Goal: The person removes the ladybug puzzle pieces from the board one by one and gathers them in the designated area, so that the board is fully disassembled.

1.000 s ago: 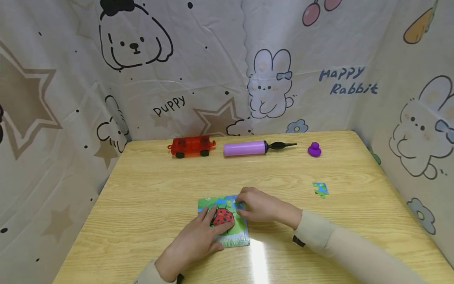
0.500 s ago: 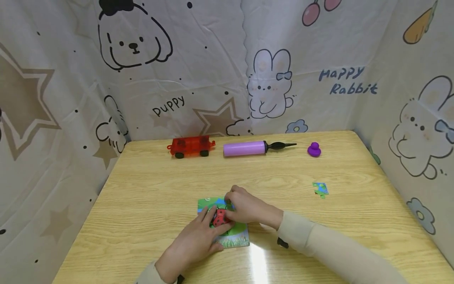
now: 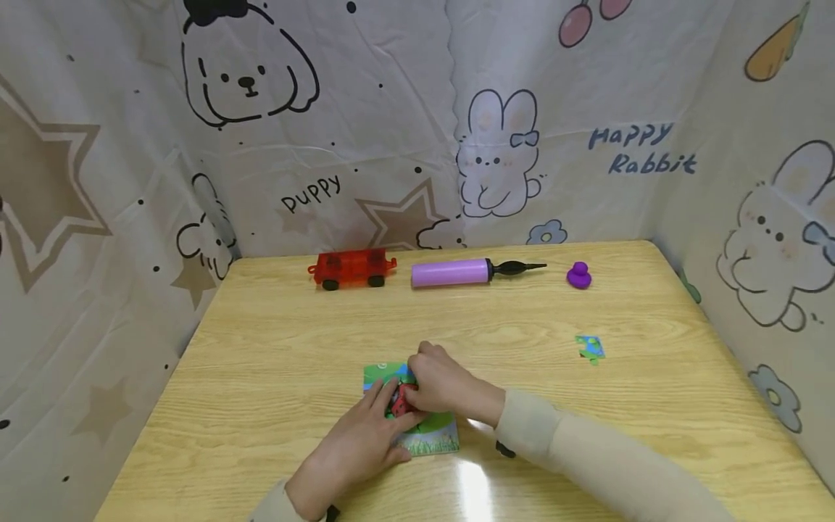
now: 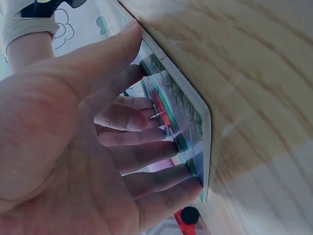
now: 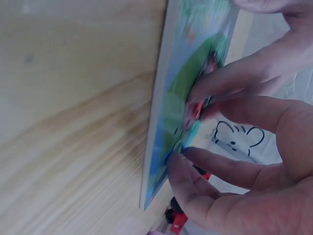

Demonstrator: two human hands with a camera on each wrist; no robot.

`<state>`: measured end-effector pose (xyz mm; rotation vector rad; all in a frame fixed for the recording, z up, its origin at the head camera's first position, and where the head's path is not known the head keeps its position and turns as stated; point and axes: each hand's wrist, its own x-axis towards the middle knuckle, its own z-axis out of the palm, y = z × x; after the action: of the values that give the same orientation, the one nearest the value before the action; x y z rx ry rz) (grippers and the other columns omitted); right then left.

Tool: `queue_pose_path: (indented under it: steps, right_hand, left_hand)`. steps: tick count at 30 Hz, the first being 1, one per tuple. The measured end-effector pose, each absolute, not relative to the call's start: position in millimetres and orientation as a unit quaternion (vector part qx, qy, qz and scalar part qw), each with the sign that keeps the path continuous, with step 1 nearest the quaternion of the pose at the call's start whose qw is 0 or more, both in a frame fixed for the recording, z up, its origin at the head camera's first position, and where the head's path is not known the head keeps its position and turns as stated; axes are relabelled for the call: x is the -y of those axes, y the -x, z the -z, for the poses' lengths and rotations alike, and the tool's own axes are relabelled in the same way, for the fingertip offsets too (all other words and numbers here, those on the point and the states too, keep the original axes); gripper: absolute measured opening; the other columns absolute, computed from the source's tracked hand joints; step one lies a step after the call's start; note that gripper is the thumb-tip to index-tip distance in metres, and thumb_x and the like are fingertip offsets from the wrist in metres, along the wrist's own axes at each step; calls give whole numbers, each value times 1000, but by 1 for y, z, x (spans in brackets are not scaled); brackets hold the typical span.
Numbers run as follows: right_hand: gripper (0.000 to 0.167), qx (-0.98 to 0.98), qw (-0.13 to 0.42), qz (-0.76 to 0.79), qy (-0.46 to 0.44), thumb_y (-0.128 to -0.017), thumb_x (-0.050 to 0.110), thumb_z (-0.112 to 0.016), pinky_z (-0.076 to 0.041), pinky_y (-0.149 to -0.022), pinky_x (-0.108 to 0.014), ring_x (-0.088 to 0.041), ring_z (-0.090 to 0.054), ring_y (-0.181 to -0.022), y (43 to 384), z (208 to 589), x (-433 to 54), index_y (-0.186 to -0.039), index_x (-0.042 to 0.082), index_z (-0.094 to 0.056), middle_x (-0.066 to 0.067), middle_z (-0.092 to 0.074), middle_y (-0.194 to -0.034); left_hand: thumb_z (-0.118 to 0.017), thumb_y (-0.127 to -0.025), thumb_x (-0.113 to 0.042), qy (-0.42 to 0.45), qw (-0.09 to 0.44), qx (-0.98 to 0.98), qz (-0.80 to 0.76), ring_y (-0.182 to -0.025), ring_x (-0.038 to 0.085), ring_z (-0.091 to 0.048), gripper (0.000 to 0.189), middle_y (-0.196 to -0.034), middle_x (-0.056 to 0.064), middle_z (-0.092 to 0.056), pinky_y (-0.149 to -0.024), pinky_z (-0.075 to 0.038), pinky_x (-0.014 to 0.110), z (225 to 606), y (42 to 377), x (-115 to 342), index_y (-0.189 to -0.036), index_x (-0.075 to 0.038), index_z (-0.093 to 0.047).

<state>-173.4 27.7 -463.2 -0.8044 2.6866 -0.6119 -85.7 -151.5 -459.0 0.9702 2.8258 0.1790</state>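
Note:
A square jigsaw puzzle (image 3: pixel 433 442) with a red ladybug picture lies flat on the table at the front middle. My left hand (image 3: pixel 359 435) rests on its left side, fingers spread and tips touching the picture. In the left wrist view, the left fingers (image 4: pixel 161 181) reach the board's surface. My right hand (image 3: pixel 443 380) is over the upper right part, covering it in the head view. Its bent fingers (image 5: pixel 188 181) touch the upper part of the puzzle, with the thumb (image 5: pixel 244 108) apart from them by the ladybug. No loose piece shows between thumb and fingers.
A few joined puzzle pieces (image 3: pixel 591 348) lie to the right. Along the back edge are a red toy wagon (image 3: pixel 352 268), a purple hand pump (image 3: pixel 451 272) with a black nozzle, and a small purple knobbed toy (image 3: pixel 579 275). Printed curtains (image 3: pixel 391 109) surround the table (image 3: pixel 293 326).
My right hand has moved left from the puzzle's upper right corner toward its top middle, over the ladybug's edge. The left hand and the puzzle have stayed in place.

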Motion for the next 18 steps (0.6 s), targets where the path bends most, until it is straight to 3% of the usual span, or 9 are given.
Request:
queue_pose_path:
  steps: [3,8,12,18]
  right_hand:
    - [20,-928,150,205,274,-91,22,-78,-40,-66,-26,-20,-45,-85,171,461,-27,-81,10,-65,-7,-57,-99]
    - [20,-933,140,184,274,-87,20,-81,-40,-67,-29,-20,-46,-81,175,456,-24,-82,8,-65,-5,-57,-89]
    - [23,-939,120,166,277,-81,18,-85,-43,-70,-31,-19,-50,-77,182,457,-21,-89,5,-67,-5,-60,-84]
    - [29,-939,138,177,262,-83,22,-88,-48,-71,-30,-18,-52,-80,188,460,-21,-90,7,-65,-6,-59,-92]
  left_hand:
    - [-78,-91,-45,-324,60,-942,-62,-145,52,-47,60,-156,36,-44,-110,-52,59,460,86,151,-148,-29,-62]
    - [-81,-89,-44,-327,42,-942,-60,-141,51,-50,62,-152,36,-44,-107,-54,58,461,86,151,-148,-34,-62]
    - [-80,-90,-43,-318,70,-943,-70,-143,53,-47,64,-154,38,-41,-109,-52,59,459,88,149,-150,-38,-58]
    - [-83,-87,-43,-313,79,-944,-71,-142,52,-48,64,-152,38,-45,-108,-54,58,457,89,146,-147,-37,-61]
